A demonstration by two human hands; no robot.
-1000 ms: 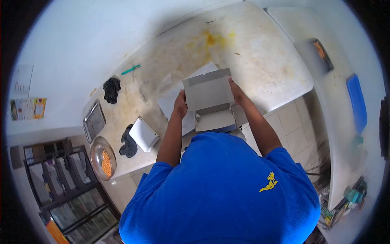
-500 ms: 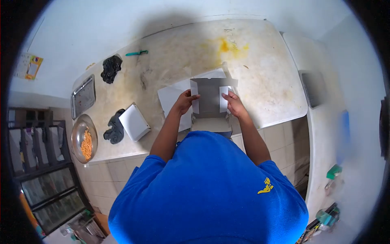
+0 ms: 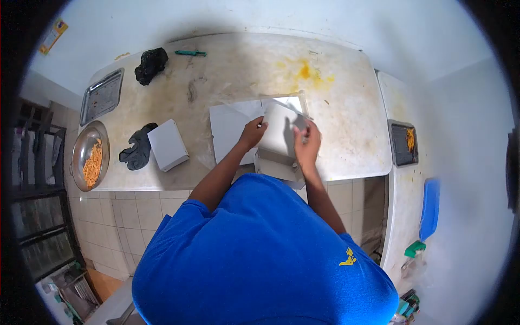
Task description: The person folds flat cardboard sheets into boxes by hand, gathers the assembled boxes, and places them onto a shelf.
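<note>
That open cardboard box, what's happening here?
A person in a blue shirt is handling a white-and-grey cardboard box, lid raised. The left hand grips the lid's left edge; the right hand is at the other side, contact unclear. Another white cardboard box lies to the left on the white table.

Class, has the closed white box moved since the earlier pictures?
No: the closed white box keeps its place by the near edge of the table; only the view shifted.

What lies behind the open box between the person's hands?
Flat white sheets show on the table beyond the open box. The box covers part of that area, so how far the sheets run beneath it cannot be seen.
</note>
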